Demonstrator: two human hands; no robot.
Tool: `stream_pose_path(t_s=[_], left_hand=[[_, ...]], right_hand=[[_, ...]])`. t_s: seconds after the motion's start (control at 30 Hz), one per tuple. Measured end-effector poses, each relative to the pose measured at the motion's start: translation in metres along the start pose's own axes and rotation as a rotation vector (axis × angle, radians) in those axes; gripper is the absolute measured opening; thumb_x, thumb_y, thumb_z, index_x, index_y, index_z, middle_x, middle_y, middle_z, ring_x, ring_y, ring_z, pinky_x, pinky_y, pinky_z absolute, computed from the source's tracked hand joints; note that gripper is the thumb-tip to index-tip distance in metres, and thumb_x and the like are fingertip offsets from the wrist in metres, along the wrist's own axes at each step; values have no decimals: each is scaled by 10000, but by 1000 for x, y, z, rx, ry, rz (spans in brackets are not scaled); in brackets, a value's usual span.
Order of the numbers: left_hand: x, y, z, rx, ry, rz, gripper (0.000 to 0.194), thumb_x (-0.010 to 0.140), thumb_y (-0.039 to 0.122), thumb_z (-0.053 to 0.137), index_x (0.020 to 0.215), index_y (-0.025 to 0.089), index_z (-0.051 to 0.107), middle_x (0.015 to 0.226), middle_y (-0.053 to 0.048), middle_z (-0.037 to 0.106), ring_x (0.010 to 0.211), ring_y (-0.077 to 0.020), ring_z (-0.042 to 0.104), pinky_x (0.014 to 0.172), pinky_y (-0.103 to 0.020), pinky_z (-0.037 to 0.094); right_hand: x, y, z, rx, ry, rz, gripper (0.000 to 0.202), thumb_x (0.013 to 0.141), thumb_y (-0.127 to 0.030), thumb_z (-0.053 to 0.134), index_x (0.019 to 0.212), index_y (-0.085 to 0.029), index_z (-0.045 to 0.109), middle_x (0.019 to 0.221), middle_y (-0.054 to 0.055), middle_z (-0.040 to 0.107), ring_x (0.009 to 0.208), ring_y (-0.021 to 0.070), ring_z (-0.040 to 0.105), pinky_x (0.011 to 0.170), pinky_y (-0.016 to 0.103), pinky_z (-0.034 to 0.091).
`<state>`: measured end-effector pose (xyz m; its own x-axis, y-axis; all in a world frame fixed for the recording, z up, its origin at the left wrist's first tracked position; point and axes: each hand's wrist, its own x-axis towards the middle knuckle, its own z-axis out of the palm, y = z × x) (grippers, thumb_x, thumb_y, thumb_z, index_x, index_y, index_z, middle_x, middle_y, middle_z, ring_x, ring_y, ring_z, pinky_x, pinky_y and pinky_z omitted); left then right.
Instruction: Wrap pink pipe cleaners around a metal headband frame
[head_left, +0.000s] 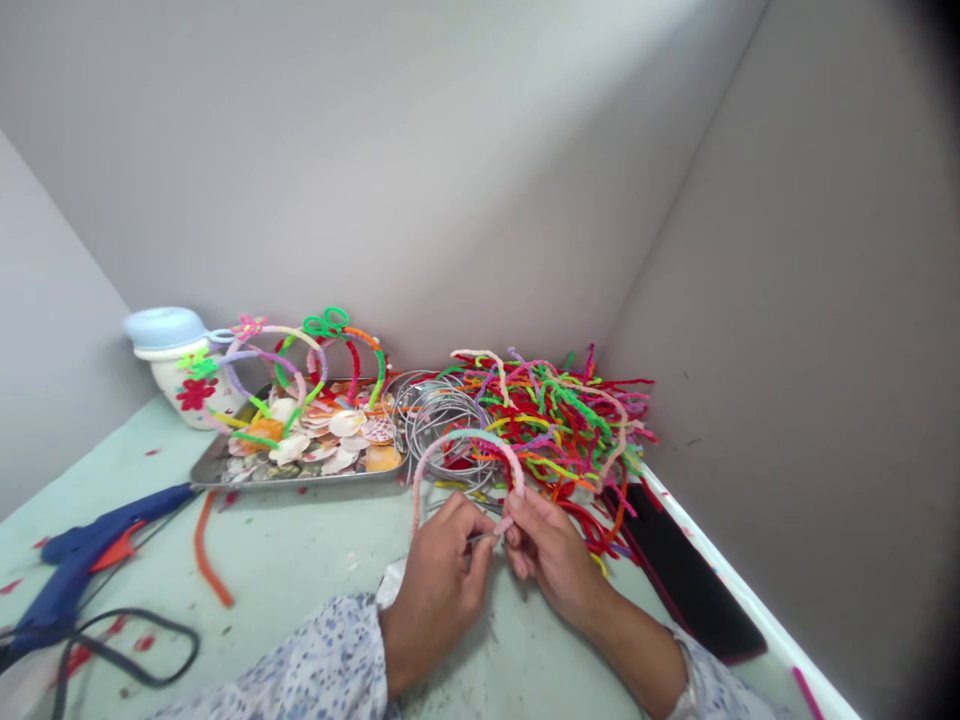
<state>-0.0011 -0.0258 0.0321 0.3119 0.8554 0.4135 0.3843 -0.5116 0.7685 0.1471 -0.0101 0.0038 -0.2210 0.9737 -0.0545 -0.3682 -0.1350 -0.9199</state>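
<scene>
A headband (472, 436) wrapped in pink and pale-blue fuzzy pipe cleaner arches up in front of me. My right hand (553, 548) is closed around its right end, thumb and fingers pinched together. Close beside it, my left hand (448, 562) is closed too, its thumb and forefinger pinching a thin piece by the fingertips of my right hand. A short pink pipe cleaner end (504, 524) shows between the two hands. The headband's left end runs down behind my left hand, where it is hidden.
Behind the headband lie bare grey headband hoops (442, 405) and a heap of coloured pipe cleaners (570, 410). A metal tray (300, 482) carries shells and finished headbands. At left are a white jar (169, 375), blue glue gun (71, 570) and orange pipe cleaner (204, 550); right, a black flat object (686, 570).
</scene>
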Motion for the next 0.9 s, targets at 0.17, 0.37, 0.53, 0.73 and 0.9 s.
stream_pose_path(t_s=[0.17, 0.37, 0.53, 0.73, 0.9], left_hand=[[-1, 0, 0, 28, 11, 4, 159, 870, 159, 458, 780, 170, 589, 783, -37, 560, 762, -163, 531, 700, -275, 386], [-2, 0, -1, 63, -3, 48, 173, 880, 144, 433, 793, 175, 579, 790, -32, 554, 764, -157, 527, 710, -276, 378], [-1, 0, 1, 8, 21, -6, 165, 871, 161, 455, 783, 177, 594, 785, -30, 561, 758, -155, 527, 689, -266, 387], [2, -7, 3, -70, 115, -160, 79, 823, 230, 535, 825, 186, 602, 800, -23, 580, 715, -152, 527, 637, -253, 402], [4, -18, 7, -165, 239, -362, 340, 768, 280, 607, 1066, 190, 472, 791, 6, 533, 640, -128, 491, 612, -250, 409]], right_hand=[[1, -1, 0, 11, -22, 5, 298, 866, -411, 527, 716, -155, 503, 552, -57, 492, 344, 27, 447, 341, 142, 288], [1, -2, 0, 54, -54, 17, 287, 864, -384, 535, 701, -150, 506, 548, -52, 501, 341, 29, 456, 341, 143, 291], [2, 1, 1, 79, -31, 2, 273, 872, -373, 520, 711, -152, 518, 548, -51, 504, 338, 37, 463, 336, 151, 287], [1, 5, 0, -23, 27, -89, 254, 882, -361, 506, 735, -155, 531, 566, -37, 538, 357, 39, 447, 360, 166, 311], [-3, 2, 3, -69, 132, -162, 204, 874, -364, 521, 808, -171, 529, 621, -32, 576, 396, 44, 480, 379, 162, 324]])
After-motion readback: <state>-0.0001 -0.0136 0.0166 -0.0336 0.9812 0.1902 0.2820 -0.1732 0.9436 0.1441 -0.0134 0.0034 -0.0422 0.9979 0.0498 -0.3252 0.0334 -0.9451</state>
